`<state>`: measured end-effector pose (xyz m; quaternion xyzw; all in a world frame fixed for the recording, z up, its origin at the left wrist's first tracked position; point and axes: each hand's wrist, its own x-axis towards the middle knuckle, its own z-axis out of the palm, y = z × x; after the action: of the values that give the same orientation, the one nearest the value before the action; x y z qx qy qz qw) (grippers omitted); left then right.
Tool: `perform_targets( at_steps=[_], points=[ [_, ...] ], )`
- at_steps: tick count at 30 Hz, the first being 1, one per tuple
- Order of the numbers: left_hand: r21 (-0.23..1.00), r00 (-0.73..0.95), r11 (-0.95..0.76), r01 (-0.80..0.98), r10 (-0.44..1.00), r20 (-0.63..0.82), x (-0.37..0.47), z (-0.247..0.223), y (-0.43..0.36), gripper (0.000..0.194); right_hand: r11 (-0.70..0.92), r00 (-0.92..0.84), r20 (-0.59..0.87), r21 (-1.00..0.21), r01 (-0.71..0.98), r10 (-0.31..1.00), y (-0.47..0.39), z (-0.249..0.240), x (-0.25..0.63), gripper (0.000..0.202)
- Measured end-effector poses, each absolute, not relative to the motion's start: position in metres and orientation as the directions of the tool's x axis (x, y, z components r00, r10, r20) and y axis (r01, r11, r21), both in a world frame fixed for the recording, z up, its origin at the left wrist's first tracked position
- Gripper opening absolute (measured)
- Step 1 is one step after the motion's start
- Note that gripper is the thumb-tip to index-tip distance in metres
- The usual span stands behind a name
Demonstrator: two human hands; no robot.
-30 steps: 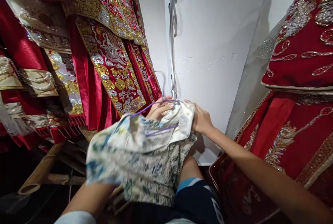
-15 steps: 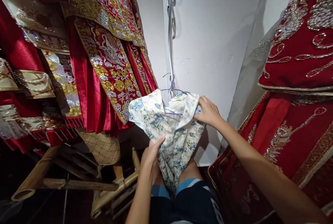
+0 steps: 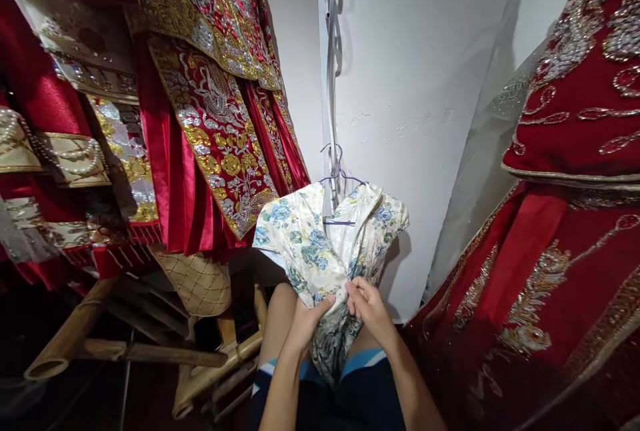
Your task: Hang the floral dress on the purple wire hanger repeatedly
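A white short-sleeved garment with blue and green flowers (image 3: pixel 305 237) hangs in front of me on a thin purple hanger (image 3: pixel 341 177). Its V-shaped neckline faces me, and the lower part bunches down between my knees. My left hand (image 3: pixel 307 324) grips the cloth at the left of the front, thumb on top. Close beside it, my right hand (image 3: pixel 367 307) pinches the front edge just below the neckline. The fingertips of the left hand are hidden behind the fabric.
Red robes with gold and silver embroidery (image 3: pixel 215 111) hang at the left, above a bamboo frame (image 3: pixel 150 354). Another red beaded garment (image 3: pixel 575 131) hangs at the right. A white metal strip (image 3: pixel 330 84) runs down the wall (image 3: pixel 400 51) behind the hanger.
My right hand has left the right shoulder of the garment and come down to its front, near my left hand. The right shoulder and sleeve now spread out, and the hanger sits slightly further right.
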<state>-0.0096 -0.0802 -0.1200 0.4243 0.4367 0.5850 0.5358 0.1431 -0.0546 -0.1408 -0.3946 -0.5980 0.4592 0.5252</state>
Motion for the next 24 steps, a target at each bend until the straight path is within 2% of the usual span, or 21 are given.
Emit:
perform_targets(
  at_steps=[3,5,8,10,11,13,15,20,24],
  points=[
    [0.974,-0.041,-0.055,-0.220,0.998,0.047,-0.009,-0.120,-0.081,0.064,0.291,-0.122,0.292,-0.956,-0.022,0.949,-0.051,-0.129,0.144,0.046],
    [0.981,-0.087,-0.080,-0.177,0.994,0.066,-0.010,-0.124,-0.079,0.061,0.295,-0.131,0.298,-0.954,-0.041,0.945,-0.053,-0.119,0.146,0.045],
    [0.983,-0.403,-0.182,-0.033,0.902,0.154,-0.010,-0.130,-0.077,0.060,0.285,-0.105,0.289,-0.957,-0.052,0.951,-0.059,-0.110,0.148,0.041],
    [0.953,-0.601,-0.268,0.144,0.741,0.299,-0.008,-0.133,-0.078,0.061,0.266,-0.088,0.270,-0.962,-0.059,0.959,-0.062,-0.108,0.148,0.039],
    [0.921,-0.626,-0.301,0.245,0.677,0.388,-0.006,-0.134,-0.080,0.058,0.248,-0.094,0.255,-0.966,-0.074,0.962,-0.063,-0.108,0.147,0.038],
    [0.841,-0.562,-0.347,0.416,0.629,0.537,0.001,-0.136,-0.084,0.045,0.196,-0.131,0.212,-0.972,-0.127,0.969,-0.066,-0.108,0.143,0.035],
    [0.776,-0.427,-0.396,0.491,0.667,0.610,0.011,-0.138,-0.086,0.031,0.139,-0.178,0.174,-0.972,-0.190,0.969,-0.069,-0.109,0.139,0.032],
    [0.808,-0.191,-0.469,0.356,0.810,0.554,0.029,-0.145,-0.078,0.009,0.042,-0.291,0.108,-0.974,-0.223,0.951,-0.068,-0.104,0.137,0.031],
    [0.792,-0.154,-0.461,0.401,0.818,0.554,0.029,-0.144,-0.070,0.017,0.103,-0.243,0.160,-0.967,-0.232,0.957,-0.030,-0.066,0.150,0.023]
  ],
)
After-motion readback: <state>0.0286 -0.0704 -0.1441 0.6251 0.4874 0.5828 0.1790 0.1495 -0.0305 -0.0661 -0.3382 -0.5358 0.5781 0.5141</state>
